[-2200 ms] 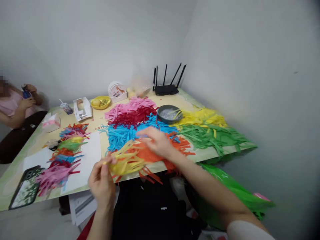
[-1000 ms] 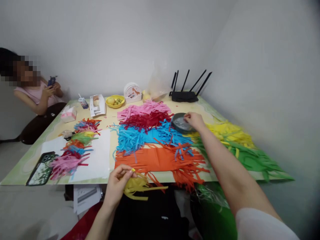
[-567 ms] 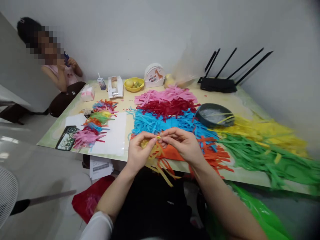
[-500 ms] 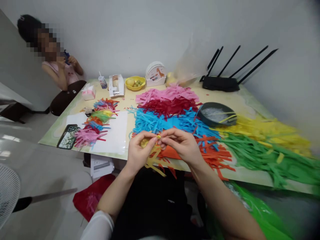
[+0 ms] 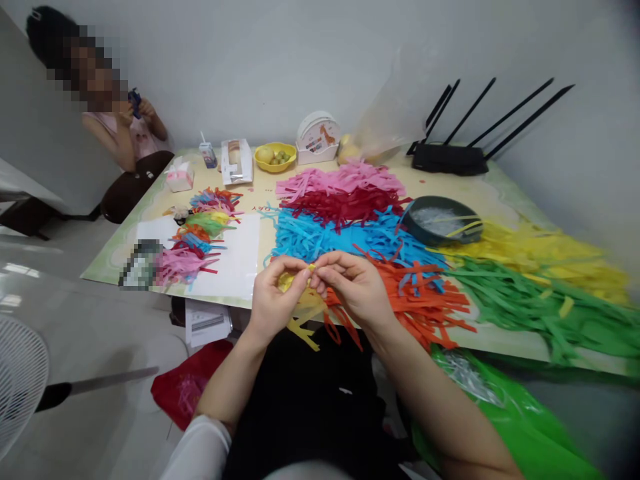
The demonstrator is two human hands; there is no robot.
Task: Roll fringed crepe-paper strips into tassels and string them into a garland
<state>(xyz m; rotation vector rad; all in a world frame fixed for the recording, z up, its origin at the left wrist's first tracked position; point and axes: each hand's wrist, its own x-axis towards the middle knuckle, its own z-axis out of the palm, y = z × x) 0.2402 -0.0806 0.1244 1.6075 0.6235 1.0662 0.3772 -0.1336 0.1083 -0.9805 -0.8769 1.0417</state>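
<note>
Both hands are nearly closed and meet at the fingertips; the left hand (image 5: 279,293) pinches one yellow bundle (image 5: 305,329) near its top, its tails hanging between and below the hands; the right hand (image 5: 353,288) has its fingertips pressed together at that top, and what lies between them is too small to tell.

One bowl (image 5: 419,233), beyond the right hand, holds clear material, with yellow strips across its rim; one dish (image 5: 273,168), straight beyond the hands, holds one large round fruit (image 5: 266,155) and several small green ones; a green bag (image 5: 525,413), below the right forearm, has clear plastic at its mouth; a red bag (image 5: 173,390), below the left forearm, shows something pink.

Six heaps of strips lie around the hands: pink (image 5: 340,180), red (image 5: 345,207), blue (image 5: 325,232), orange (image 5: 425,300), yellow (image 5: 540,257), green (image 5: 550,310).
</note>
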